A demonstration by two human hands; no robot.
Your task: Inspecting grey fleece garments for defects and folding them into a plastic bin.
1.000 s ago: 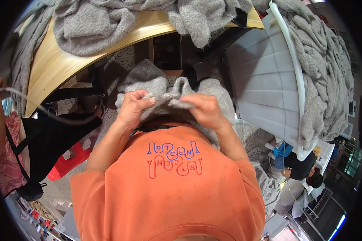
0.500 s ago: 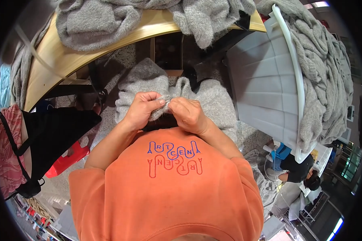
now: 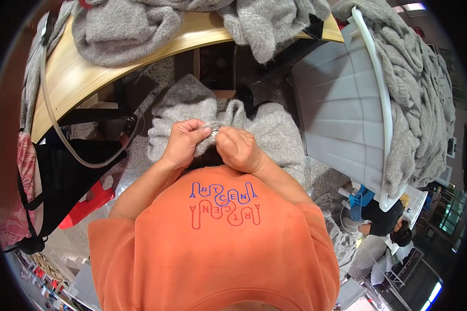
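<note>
A fuzzy grey knit garment (image 3: 277,129) lies spread over my lap, one bunched edge raised between my hands. My left hand (image 3: 184,140) pinches that edge between thumb and fingers. Close beside it, my right hand (image 3: 238,147) is closed with its fingertips at the same edge, nearly touching the left thumb. Whether the right fingertips also hold something small, such as a needle or yarn end, is too fine to make out.
Grey knitwear (image 3: 127,31) is heaped on the curved wooden table (image 3: 62,90) ahead. At right stands a large grey plastic bin (image 3: 342,103) piled with knits (image 3: 415,103). A clear tube (image 3: 62,135) hangs at left, near a red stool (image 3: 91,205). A co-worker (image 3: 384,217) sits at far right.
My hands stay almost in place, with a slight shift of the right fingers at the knit edge. On the left, the tube and a blurred reddish-brown shape have swung into view.
</note>
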